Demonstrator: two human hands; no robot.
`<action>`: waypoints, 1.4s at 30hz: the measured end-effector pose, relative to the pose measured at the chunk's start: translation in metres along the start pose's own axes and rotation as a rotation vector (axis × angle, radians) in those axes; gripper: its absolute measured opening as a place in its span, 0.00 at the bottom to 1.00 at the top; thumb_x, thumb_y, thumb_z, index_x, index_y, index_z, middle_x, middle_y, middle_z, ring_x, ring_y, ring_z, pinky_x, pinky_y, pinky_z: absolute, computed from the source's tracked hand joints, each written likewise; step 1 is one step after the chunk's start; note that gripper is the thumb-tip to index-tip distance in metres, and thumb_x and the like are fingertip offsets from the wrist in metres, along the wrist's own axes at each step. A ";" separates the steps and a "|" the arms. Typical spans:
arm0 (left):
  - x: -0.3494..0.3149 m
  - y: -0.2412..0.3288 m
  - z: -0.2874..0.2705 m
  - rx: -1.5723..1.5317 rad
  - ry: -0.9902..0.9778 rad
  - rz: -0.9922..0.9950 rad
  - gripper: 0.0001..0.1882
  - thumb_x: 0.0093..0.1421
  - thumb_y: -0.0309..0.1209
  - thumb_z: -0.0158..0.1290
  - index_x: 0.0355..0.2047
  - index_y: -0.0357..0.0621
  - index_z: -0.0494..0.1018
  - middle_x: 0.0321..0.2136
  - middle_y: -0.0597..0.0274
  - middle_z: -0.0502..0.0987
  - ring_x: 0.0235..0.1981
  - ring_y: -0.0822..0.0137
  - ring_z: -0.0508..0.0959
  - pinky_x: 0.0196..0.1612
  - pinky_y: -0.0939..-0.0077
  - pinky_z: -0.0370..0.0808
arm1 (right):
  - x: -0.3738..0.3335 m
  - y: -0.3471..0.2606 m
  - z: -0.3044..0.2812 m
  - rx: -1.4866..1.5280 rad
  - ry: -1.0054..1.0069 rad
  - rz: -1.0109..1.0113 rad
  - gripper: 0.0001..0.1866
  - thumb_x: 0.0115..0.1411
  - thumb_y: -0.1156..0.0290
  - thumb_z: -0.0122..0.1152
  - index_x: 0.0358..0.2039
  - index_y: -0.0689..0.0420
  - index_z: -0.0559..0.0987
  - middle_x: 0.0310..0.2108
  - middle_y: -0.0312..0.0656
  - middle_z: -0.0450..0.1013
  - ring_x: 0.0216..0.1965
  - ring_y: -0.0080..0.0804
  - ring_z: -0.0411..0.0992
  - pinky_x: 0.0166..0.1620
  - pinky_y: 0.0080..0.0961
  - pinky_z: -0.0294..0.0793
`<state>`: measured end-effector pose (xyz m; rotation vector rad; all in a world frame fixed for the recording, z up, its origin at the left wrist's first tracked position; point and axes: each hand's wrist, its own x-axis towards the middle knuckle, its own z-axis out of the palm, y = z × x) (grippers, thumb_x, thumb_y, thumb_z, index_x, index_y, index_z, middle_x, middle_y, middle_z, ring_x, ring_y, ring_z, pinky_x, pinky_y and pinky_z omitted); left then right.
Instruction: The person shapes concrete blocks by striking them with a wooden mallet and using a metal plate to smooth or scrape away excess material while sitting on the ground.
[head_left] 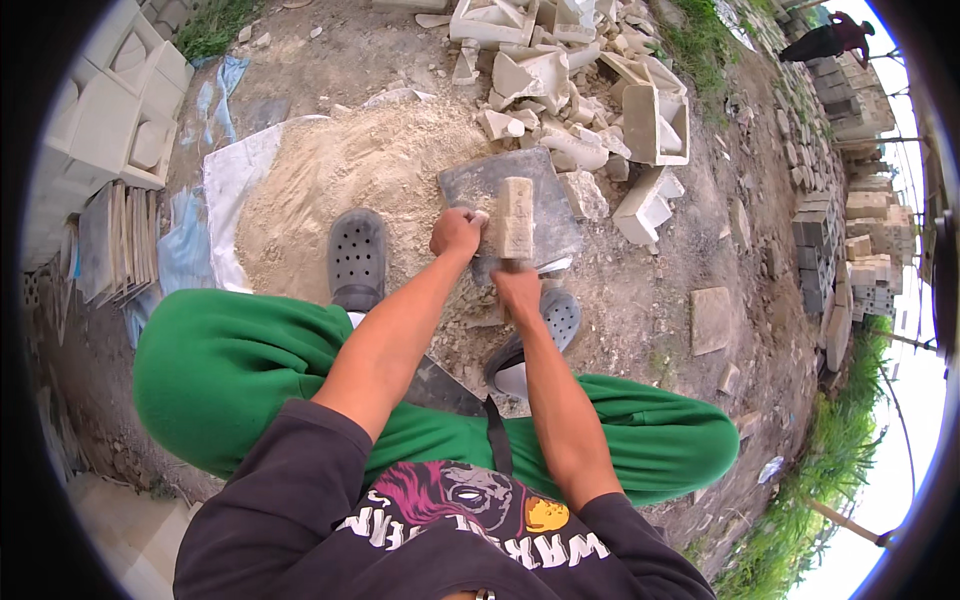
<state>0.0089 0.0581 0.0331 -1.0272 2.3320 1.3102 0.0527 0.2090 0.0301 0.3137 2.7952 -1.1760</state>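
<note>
My right hand (pixel 518 290) is closed round the grip end of a mallet (pixel 515 218), whose long blocky head is caked in pale dust. The mallet is over a dark flat slab (pixel 462 182) on the ground in front of me. Just left of the mallet head, my left hand (pixel 457 232) is closed, with a small pale stone chunk (pixel 483 217) showing at its fingertips. Most of the mallet's handle is hidden by my hand and the head.
Crushed pale powder (pixel 330 170) is heaped on a white sheet (pixel 225 200) left of the slab. Beyond it lies a pile of broken cast pieces (pixel 560 90). Moulded blocks (pixel 120 90) stand at far left, stacked grey blocks (pixel 815 245) at right. A person (pixel 830 40) is far off.
</note>
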 end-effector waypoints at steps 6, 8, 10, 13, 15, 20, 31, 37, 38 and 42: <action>0.012 -0.008 0.007 0.058 -0.001 0.019 0.12 0.57 0.44 0.63 0.37 0.55 0.84 0.35 0.60 0.84 0.38 0.56 0.83 0.41 0.60 0.78 | 0.014 -0.036 -0.047 0.184 -0.408 0.509 0.11 0.46 0.71 0.65 0.24 0.67 0.78 0.19 0.44 0.74 0.17 0.34 0.74 0.21 0.30 0.74; 0.023 -0.017 0.013 -0.041 -0.007 0.174 0.11 0.57 0.41 0.63 0.37 0.52 0.84 0.35 0.58 0.84 0.37 0.56 0.83 0.41 0.62 0.78 | 0.012 -0.031 -0.047 0.253 -0.360 0.526 0.11 0.46 0.71 0.65 0.24 0.67 0.78 0.19 0.44 0.74 0.16 0.33 0.74 0.21 0.29 0.74; 0.021 -0.012 0.020 -0.038 -0.020 0.226 0.11 0.56 0.40 0.63 0.37 0.50 0.84 0.35 0.57 0.84 0.37 0.56 0.83 0.41 0.63 0.78 | 0.009 -0.026 -0.054 0.323 -0.298 0.552 0.10 0.47 0.71 0.65 0.25 0.67 0.77 0.20 0.43 0.74 0.16 0.32 0.74 0.21 0.28 0.74; 0.020 -0.009 0.025 -0.064 -0.012 0.287 0.12 0.55 0.37 0.64 0.37 0.45 0.84 0.34 0.55 0.85 0.36 0.59 0.84 0.41 0.67 0.78 | 0.002 -0.025 -0.065 0.490 -0.198 0.564 0.10 0.47 0.72 0.65 0.26 0.66 0.77 0.18 0.42 0.73 0.16 0.31 0.74 0.21 0.28 0.74; 0.023 -0.007 0.026 -0.095 0.005 0.306 0.14 0.55 0.37 0.64 0.37 0.41 0.84 0.34 0.54 0.85 0.35 0.63 0.85 0.41 0.71 0.78 | 0.005 -0.033 -0.074 0.440 -0.184 0.506 0.10 0.48 0.72 0.66 0.26 0.66 0.77 0.18 0.41 0.73 0.16 0.30 0.74 0.20 0.29 0.74; 0.035 -0.023 0.027 -0.153 -0.018 0.344 0.13 0.55 0.36 0.63 0.37 0.41 0.85 0.31 0.56 0.85 0.32 0.66 0.83 0.38 0.72 0.77 | 0.009 -0.070 -0.082 0.381 -0.143 0.246 0.11 0.49 0.70 0.67 0.25 0.65 0.78 0.17 0.40 0.74 0.16 0.28 0.74 0.21 0.28 0.73; 0.026 -0.018 0.017 -0.210 -0.046 0.110 0.13 0.57 0.39 0.63 0.39 0.47 0.85 0.34 0.57 0.85 0.34 0.62 0.84 0.41 0.68 0.77 | 0.010 -0.033 -0.040 0.348 -0.186 0.389 0.15 0.50 0.66 0.66 0.20 0.68 0.78 0.18 0.44 0.76 0.18 0.30 0.75 0.22 0.29 0.74; 0.013 -0.010 0.018 -0.307 -0.137 0.067 0.13 0.58 0.38 0.63 0.40 0.46 0.85 0.34 0.57 0.85 0.34 0.64 0.84 0.40 0.70 0.77 | 0.028 -0.052 -0.065 0.343 -0.074 0.160 0.12 0.50 0.69 0.65 0.31 0.66 0.79 0.20 0.41 0.77 0.17 0.27 0.74 0.23 0.29 0.74; 0.011 -0.007 0.018 -0.299 -0.123 0.066 0.14 0.58 0.39 0.63 0.41 0.46 0.85 0.34 0.56 0.85 0.35 0.64 0.83 0.40 0.70 0.77 | 0.022 -0.042 -0.051 0.344 -0.066 0.161 0.12 0.50 0.69 0.65 0.31 0.66 0.79 0.20 0.41 0.77 0.17 0.27 0.74 0.23 0.29 0.74; 0.016 -0.001 0.015 -0.248 -0.063 0.055 0.13 0.57 0.37 0.65 0.40 0.47 0.85 0.33 0.58 0.85 0.31 0.70 0.80 0.36 0.73 0.75 | 0.006 0.009 -0.004 0.141 -0.306 0.327 0.26 0.52 0.69 0.63 0.55 0.56 0.79 0.27 0.44 0.81 0.22 0.35 0.79 0.28 0.27 0.79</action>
